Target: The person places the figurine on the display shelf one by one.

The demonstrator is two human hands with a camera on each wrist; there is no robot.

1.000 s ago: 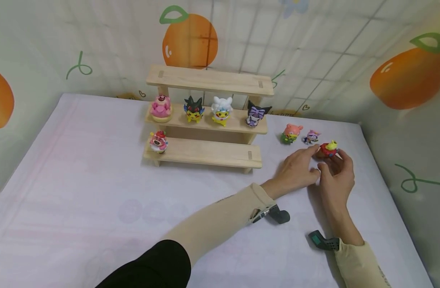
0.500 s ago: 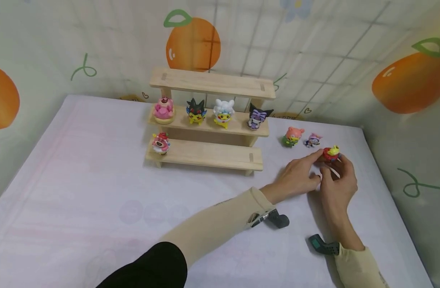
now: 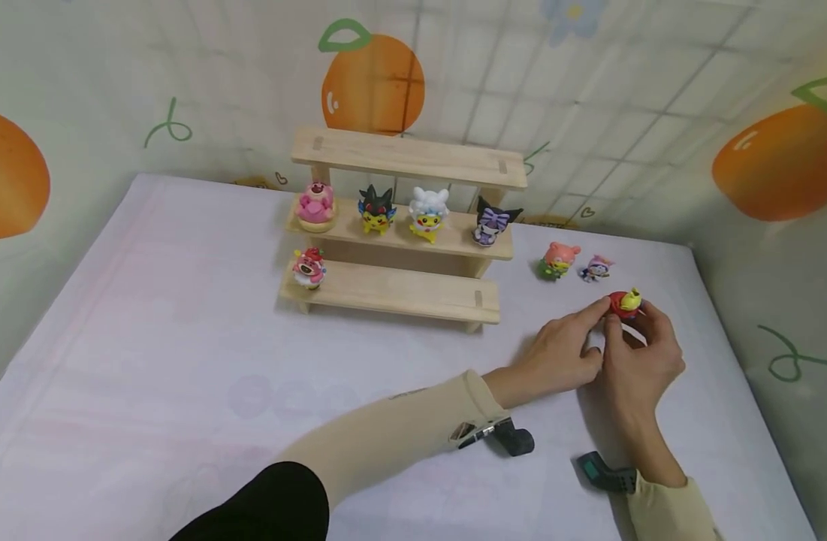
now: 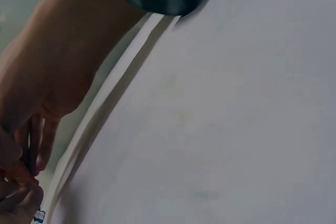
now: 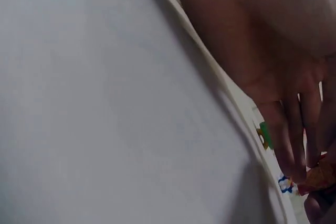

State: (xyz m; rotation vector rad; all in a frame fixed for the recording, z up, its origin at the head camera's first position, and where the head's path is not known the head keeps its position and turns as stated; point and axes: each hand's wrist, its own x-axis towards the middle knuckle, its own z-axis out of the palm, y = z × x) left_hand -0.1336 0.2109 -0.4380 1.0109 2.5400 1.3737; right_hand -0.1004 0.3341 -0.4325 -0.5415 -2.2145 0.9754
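Observation:
A small red figurine with a yellow top (image 3: 626,303) is in my right hand (image 3: 641,361), pinched between thumb and fingers. My left hand (image 3: 565,342) comes in from the left. Its straight index finger touches the figurine's left side, while the thumb stays lower, apart from it. In the right wrist view, the red figurine (image 5: 317,179) shows partly at the right edge beside straight fingers. Behind the hands stand a pink-hooded figurine with a green body (image 3: 558,261) and a smaller pink-and-purple one (image 3: 597,268).
A three-step wooden shelf (image 3: 399,289) stands left of the hands. Its middle step bears several figurines, among them a black-eared purple one (image 3: 493,222). A pink bear figurine in a red hat (image 3: 309,268) sits at the lower left. Walls border the white-covered table (image 3: 183,338).
The head view has shifted slightly. Both hands and the red figurine have come a little nearer to the person, and the figurine has turned somewhat. The other figurines stay in place.

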